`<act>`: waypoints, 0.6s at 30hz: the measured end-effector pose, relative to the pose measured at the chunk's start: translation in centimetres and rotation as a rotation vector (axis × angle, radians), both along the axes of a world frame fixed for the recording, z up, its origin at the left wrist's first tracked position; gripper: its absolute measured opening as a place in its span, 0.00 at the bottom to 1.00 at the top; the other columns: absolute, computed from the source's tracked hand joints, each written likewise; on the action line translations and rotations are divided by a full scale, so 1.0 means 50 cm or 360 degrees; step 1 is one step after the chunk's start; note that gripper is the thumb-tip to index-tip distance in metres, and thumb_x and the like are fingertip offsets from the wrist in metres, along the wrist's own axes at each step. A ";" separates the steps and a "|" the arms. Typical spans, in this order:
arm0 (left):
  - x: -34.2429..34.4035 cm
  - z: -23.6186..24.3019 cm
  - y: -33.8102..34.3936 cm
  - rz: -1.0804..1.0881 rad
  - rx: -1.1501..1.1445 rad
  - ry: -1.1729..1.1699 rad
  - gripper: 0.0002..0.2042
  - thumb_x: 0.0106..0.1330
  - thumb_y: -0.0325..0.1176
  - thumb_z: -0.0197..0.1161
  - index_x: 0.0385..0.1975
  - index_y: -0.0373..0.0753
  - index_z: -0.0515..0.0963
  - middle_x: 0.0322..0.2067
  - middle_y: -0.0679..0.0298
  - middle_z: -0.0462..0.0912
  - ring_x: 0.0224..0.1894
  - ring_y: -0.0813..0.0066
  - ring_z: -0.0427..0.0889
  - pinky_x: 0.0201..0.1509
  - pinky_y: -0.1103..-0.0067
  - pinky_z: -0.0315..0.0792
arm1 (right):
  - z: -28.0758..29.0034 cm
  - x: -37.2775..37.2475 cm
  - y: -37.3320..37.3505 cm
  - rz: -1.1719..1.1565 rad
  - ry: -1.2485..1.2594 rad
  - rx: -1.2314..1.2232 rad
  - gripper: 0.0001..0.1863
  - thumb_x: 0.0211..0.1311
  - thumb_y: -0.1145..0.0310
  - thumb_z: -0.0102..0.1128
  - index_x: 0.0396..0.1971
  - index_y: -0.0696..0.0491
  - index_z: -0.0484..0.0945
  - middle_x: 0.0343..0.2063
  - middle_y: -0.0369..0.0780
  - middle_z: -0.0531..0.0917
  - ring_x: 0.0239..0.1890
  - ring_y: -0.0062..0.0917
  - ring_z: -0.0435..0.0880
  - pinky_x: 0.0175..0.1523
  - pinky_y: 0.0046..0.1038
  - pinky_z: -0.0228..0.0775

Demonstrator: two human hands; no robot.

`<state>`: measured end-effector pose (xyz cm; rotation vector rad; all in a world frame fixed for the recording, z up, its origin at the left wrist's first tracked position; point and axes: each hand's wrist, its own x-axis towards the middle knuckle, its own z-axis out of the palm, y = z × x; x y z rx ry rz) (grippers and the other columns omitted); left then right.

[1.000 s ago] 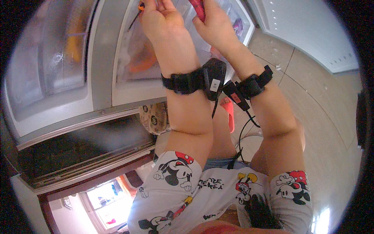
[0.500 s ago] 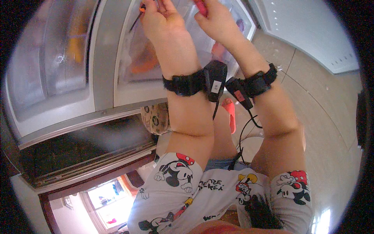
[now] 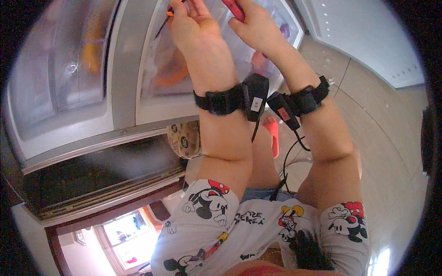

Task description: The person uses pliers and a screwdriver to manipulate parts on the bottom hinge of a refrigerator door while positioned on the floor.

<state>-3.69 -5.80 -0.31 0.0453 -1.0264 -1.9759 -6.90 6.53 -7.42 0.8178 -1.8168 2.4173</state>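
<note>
Near the top edge, my left hand (image 3: 195, 23) is turned palm up, its fingertips partly cut off. Between its thumb and fingers sits a screwdriver (image 3: 162, 26) with a thin dark shaft and an orange and black handle, the shaft slanting down to the left. To its right, my right hand (image 3: 258, 28) is closed around a red handle (image 3: 234, 9) whose far end lies outside the picture, so its kind cannot be told. Both hands are in front of a white-framed door panel (image 3: 139, 87) with cloudy glass.
A second glazed panel (image 3: 55, 92) stands at the left, above a dark track recess (image 3: 106, 165). A pale perforated panel (image 3: 368, 41) is at the upper right. Tiled floor (image 3: 382, 138) spreads on the right. Black wrist straps trail a cable (image 3: 286, 161) between my arms.
Both hands have come slightly down in the picture. More of the red handle shows in my right hand, and my left hand still holds the screwdriver.
</note>
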 end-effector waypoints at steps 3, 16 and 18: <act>-0.002 -0.024 0.028 0.0072 -0.0017 -0.0048 0.09 0.73 0.25 0.62 0.47 0.26 0.75 0.47 0.54 0.83 0.52 0.63 0.84 0.61 0.74 0.80 | -0.014 -0.011 0.012 -0.0031 -0.0006 0.0054 0.20 0.57 0.74 0.59 0.51 0.57 0.72 0.36 0.60 0.81 0.44 0.59 0.81 0.47 0.49 0.73; 0.036 -0.071 0.122 -0.0049 0.0110 -0.0255 0.09 0.74 0.28 0.63 0.48 0.33 0.76 0.46 0.59 0.83 0.52 0.66 0.84 0.61 0.74 0.79 | -0.028 -0.054 0.042 -0.0315 0.0055 0.0205 0.20 0.57 0.72 0.58 0.51 0.56 0.72 0.34 0.58 0.82 0.40 0.60 0.81 0.44 0.50 0.73; 0.031 -0.059 0.132 -0.0076 0.0098 -0.0252 0.08 0.74 0.29 0.63 0.47 0.33 0.77 0.45 0.59 0.84 0.52 0.66 0.84 0.61 0.75 0.79 | -0.024 -0.072 0.055 -0.0290 0.0116 0.0151 0.20 0.57 0.71 0.58 0.51 0.55 0.72 0.34 0.58 0.82 0.40 0.60 0.81 0.45 0.50 0.73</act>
